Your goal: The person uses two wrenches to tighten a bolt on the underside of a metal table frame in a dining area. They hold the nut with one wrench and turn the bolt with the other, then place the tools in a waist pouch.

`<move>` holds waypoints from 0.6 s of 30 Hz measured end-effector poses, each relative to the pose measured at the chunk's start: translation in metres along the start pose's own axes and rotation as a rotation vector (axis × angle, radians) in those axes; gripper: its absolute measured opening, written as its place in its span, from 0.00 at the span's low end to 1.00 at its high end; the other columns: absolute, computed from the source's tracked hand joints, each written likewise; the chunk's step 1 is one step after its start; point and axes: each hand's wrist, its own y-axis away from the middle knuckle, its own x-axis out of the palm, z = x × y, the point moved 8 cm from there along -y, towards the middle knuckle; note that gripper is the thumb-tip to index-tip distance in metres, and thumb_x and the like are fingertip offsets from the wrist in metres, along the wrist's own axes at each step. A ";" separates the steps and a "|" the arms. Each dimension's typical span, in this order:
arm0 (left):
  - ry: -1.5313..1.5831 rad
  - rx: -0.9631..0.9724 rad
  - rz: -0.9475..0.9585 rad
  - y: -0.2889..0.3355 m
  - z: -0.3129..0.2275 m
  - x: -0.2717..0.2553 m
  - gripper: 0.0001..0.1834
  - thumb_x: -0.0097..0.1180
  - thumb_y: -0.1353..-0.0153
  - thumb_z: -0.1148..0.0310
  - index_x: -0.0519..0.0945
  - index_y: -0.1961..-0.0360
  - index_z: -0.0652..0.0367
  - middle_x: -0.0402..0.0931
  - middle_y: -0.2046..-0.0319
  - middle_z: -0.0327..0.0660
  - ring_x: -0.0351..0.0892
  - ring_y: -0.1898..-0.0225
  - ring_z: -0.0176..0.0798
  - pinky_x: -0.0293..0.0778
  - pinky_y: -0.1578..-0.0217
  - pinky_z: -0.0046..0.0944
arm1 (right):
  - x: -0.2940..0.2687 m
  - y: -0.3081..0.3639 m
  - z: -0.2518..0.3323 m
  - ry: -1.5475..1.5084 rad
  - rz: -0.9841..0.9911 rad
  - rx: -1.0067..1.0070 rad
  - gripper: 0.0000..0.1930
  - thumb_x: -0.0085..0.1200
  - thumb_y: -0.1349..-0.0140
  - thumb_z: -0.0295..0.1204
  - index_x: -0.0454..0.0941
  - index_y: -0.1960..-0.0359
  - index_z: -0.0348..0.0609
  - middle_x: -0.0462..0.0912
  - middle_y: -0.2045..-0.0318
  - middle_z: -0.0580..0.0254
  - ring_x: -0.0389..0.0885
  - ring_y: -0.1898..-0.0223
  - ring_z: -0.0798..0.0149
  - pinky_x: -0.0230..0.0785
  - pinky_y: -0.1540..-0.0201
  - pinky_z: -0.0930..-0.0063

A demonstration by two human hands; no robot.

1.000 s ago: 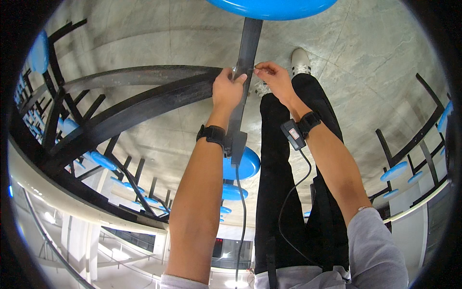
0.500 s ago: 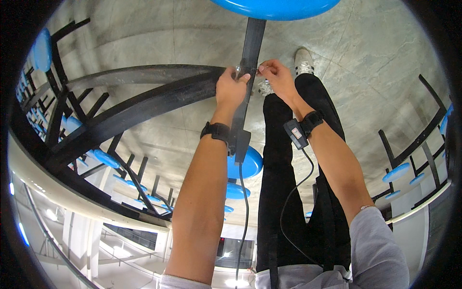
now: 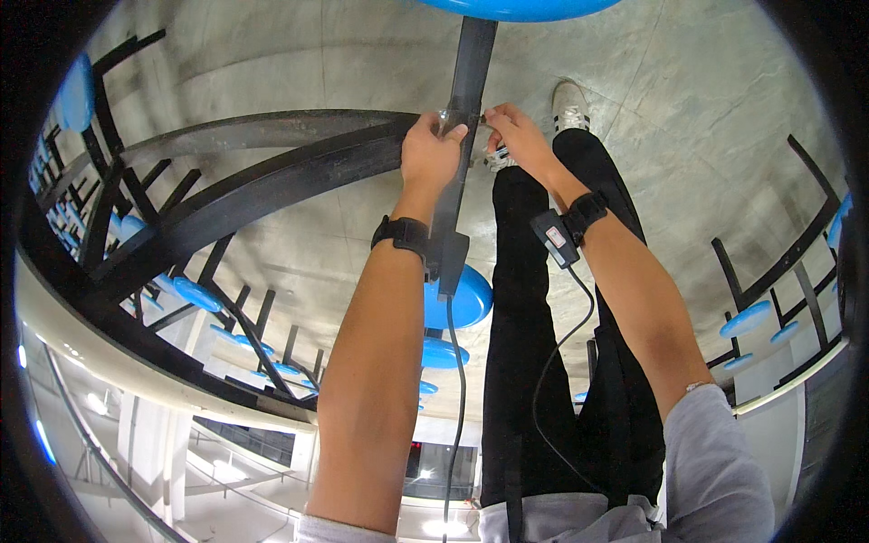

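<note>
My left hand (image 3: 429, 156) is closed around a clear, shiny plastic piece (image 3: 460, 116), with its thumb pointing up and right. The piece spans the gap between my hands, over a black metal bar (image 3: 473, 59); its exact kind does not show. Just right of the bar, my right hand (image 3: 520, 138) pinches at the right end of the clear piece with thumb and forefinger, its other fingers curled. Both wrists wear black straps; a small black box (image 3: 554, 237) with a cable sits at the right one.
A blue round seat (image 3: 525, 7) tops the bar at the far edge. Curved black beams (image 3: 262, 195) run left to a pale table edge (image 3: 181, 398). More blue seats (image 3: 457, 303) stand below. My shoes (image 3: 570, 109) rest on the grey floor.
The view has shifted slightly, so the seat and both hands appear a little higher. More of the clear piece shows between my hands, while both grips stay much the same.
</note>
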 end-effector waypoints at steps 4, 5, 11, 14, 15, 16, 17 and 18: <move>0.003 -0.023 0.011 0.001 -0.003 0.000 0.18 0.61 0.48 0.63 0.75 0.62 0.66 0.75 0.71 0.47 0.73 0.69 0.43 0.69 0.67 0.39 | -0.001 -0.002 0.001 -0.092 0.045 -0.026 0.14 0.44 0.40 0.35 0.73 0.63 0.35 0.77 0.81 0.61 0.75 0.75 0.69 0.64 0.68 0.77; 0.047 -0.132 0.074 0.004 0.002 0.004 0.23 0.61 0.50 0.61 0.76 0.57 0.66 0.78 0.62 0.54 0.77 0.57 0.53 0.71 0.56 0.43 | -0.003 -0.004 0.004 -0.061 0.040 0.033 0.13 0.44 0.40 0.34 0.73 0.63 0.36 0.77 0.80 0.61 0.75 0.75 0.69 0.64 0.68 0.76; -0.063 0.087 -0.050 0.005 -0.019 -0.006 0.14 0.59 0.46 0.64 0.76 0.65 0.65 0.72 0.80 0.38 0.70 0.80 0.32 0.67 0.77 0.34 | 0.000 -0.018 0.004 0.121 0.114 -0.037 0.15 0.42 0.39 0.35 0.73 0.61 0.35 0.78 0.81 0.59 0.76 0.76 0.67 0.64 0.67 0.74; -0.011 -0.012 -0.018 0.002 -0.005 -0.004 0.14 0.59 0.46 0.65 0.76 0.65 0.65 0.74 0.79 0.39 0.71 0.79 0.33 0.68 0.75 0.34 | 0.005 -0.018 0.005 0.213 0.137 0.040 0.16 0.41 0.39 0.37 0.74 0.64 0.34 0.78 0.82 0.57 0.76 0.76 0.65 0.64 0.67 0.73; -0.012 -0.014 -0.019 0.002 -0.003 -0.004 0.14 0.59 0.46 0.65 0.76 0.65 0.65 0.74 0.79 0.39 0.71 0.79 0.33 0.68 0.75 0.34 | 0.006 -0.016 0.003 0.204 0.141 0.087 0.17 0.41 0.39 0.38 0.75 0.68 0.34 0.78 0.83 0.57 0.76 0.77 0.64 0.64 0.67 0.72; -0.008 -0.017 -0.013 0.002 -0.003 -0.003 0.14 0.59 0.46 0.65 0.76 0.65 0.65 0.74 0.78 0.40 0.71 0.78 0.34 0.69 0.74 0.35 | 0.006 -0.013 0.002 0.207 0.140 0.089 0.17 0.41 0.39 0.38 0.75 0.68 0.34 0.78 0.83 0.57 0.76 0.77 0.64 0.64 0.67 0.72; -0.005 -0.021 -0.008 0.003 -0.003 -0.002 0.14 0.59 0.46 0.65 0.76 0.65 0.65 0.75 0.77 0.40 0.72 0.77 0.34 0.69 0.72 0.35 | 0.004 -0.008 0.005 0.126 0.108 0.061 0.17 0.41 0.39 0.39 0.75 0.70 0.35 0.77 0.83 0.56 0.76 0.77 0.64 0.64 0.67 0.73; -0.003 -0.023 -0.007 0.003 -0.003 -0.002 0.14 0.59 0.46 0.65 0.76 0.65 0.65 0.75 0.77 0.40 0.72 0.77 0.34 0.69 0.72 0.35 | 0.003 -0.006 0.007 0.044 0.076 0.032 0.18 0.41 0.39 0.39 0.74 0.71 0.35 0.77 0.83 0.56 0.75 0.77 0.64 0.64 0.67 0.73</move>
